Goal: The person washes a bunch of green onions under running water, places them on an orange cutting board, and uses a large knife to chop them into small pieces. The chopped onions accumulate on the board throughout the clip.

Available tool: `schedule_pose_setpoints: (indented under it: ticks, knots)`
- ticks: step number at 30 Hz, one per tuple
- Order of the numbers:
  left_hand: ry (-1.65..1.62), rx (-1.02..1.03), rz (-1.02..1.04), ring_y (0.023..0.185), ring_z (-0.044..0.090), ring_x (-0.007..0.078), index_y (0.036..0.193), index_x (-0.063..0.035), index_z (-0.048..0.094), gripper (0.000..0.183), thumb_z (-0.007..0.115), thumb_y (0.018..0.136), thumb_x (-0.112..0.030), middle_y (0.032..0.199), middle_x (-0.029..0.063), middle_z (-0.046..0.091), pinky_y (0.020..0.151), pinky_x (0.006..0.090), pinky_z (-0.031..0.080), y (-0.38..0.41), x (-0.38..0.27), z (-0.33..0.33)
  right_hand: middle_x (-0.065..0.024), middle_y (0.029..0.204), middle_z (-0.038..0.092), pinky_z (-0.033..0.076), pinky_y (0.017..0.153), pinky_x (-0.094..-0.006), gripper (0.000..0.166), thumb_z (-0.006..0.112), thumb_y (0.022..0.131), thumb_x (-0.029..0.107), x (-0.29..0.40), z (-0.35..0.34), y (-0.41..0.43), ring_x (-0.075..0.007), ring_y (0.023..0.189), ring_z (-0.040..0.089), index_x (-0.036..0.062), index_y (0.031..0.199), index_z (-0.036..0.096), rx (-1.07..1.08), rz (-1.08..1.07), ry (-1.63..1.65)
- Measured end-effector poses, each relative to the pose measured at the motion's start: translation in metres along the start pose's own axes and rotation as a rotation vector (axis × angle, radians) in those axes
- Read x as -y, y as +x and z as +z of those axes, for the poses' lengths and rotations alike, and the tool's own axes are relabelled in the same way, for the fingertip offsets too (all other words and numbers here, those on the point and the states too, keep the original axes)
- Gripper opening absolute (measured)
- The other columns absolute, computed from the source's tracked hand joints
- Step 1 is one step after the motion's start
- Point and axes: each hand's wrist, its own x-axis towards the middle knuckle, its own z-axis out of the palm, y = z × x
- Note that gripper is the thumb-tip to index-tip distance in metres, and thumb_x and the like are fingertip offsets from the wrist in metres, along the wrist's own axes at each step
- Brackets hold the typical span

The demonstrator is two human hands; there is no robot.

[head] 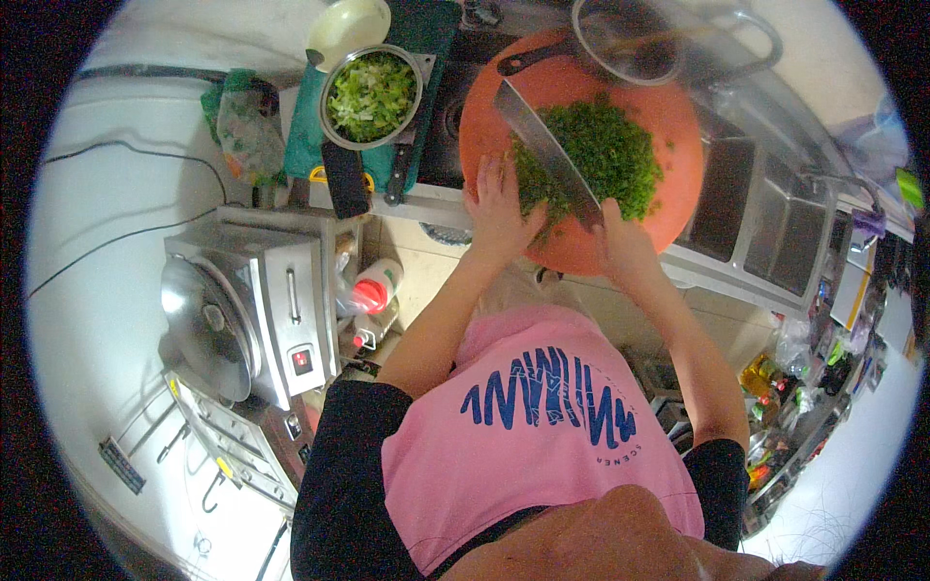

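Observation:
My right hand is closed around the handle end of a large kitchen knife, whose broad blade slants up and left across a heap of finely chopped greens. The greens lie on a round orange board. At the left edge of the heap, my left hand rests with fingers spread on the greens and the board. Whether its fingertips pinch any greens cannot be made out. The knife's handle is mostly hidden by my right hand.
Left of the board, a steel bowl of chopped green vegetables stands on a teal cutting board, near a black-handled knife. A lidded pan overhangs the orange board's top edge. A steel sink lies right.

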Motion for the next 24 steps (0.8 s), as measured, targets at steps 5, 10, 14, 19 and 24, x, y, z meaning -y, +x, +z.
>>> schedule_pose_setpoints:
  ticks: [5, 10, 14, 19, 24]
  knots:
    - [0.046, -0.178, 0.017, 0.121, 0.041, 0.0348, 0.124, -0.0020, 0.050, 0.050, 0.057, 0.083, -0.029, 0.127, 0.0197, 0.048, 0.097, 0.0507, 0.030, 0.009, 0.032, 0.019, -0.0248, 0.067, 0.058, 0.042, 0.057, -0.0563, 0.027, 0.050, 0.089, 0.013, -0.004, -0.004, 0.001, -0.0462, 0.064, 0.057, 0.0030, 0.109, 0.035, -0.006, 0.015, 0.017]
    - [-0.116, -0.231, 0.011, 0.102, 0.050, 0.0333, 0.102, -0.0042, 0.062, 0.026, 0.059, 0.080, -0.019, 0.107, 0.0163, 0.056, 0.086, 0.0453, 0.038, 0.027, 0.033, -0.001, -0.0245, 0.066, 0.058, 0.042, 0.056, -0.0551, 0.030, 0.051, 0.088, 0.012, -0.013, -0.003, -0.003, -0.0454, 0.064, 0.057, 0.0027, 0.111, 0.034, -0.046, -0.021, -0.004]
    - [-0.133, -0.279, 0.093, 0.094, 0.050, 0.0326, 0.088, -0.0047, 0.064, 0.020, 0.064, 0.075, -0.020, 0.094, 0.0149, 0.054, 0.081, 0.0454, 0.039, 0.033, 0.016, -0.008, -0.0247, 0.065, 0.057, 0.042, 0.055, -0.0544, 0.030, 0.052, 0.087, 0.012, -0.015, -0.003, -0.005, -0.0448, 0.063, 0.057, 0.0023, 0.110, 0.035, -0.059, -0.024, -0.009]
    - [-0.001, -0.149, 0.065, 0.093, 0.049, 0.0327, 0.080, -0.0062, 0.064, 0.024, 0.069, 0.068, -0.026, 0.090, 0.0136, 0.051, 0.079, 0.0457, 0.039, 0.037, -0.003, -0.008, -0.0241, 0.065, 0.057, 0.042, 0.054, -0.0536, 0.030, 0.052, 0.087, 0.012, -0.015, -0.002, -0.005, -0.0444, 0.063, 0.057, 0.0019, 0.109, 0.035, -0.096, -0.031, -0.019]
    - [0.023, -0.130, -0.005, 0.095, 0.048, 0.0324, 0.077, -0.0073, 0.064, 0.023, 0.070, 0.067, -0.027, 0.091, 0.0126, 0.051, 0.079, 0.0451, 0.039, 0.039, -0.007, -0.002, -0.0240, 0.065, 0.057, 0.042, 0.055, -0.0534, 0.027, 0.052, 0.087, 0.012, -0.014, -0.003, -0.008, -0.0446, 0.063, 0.057, 0.0022, 0.106, 0.035, -0.111, -0.034, -0.003]
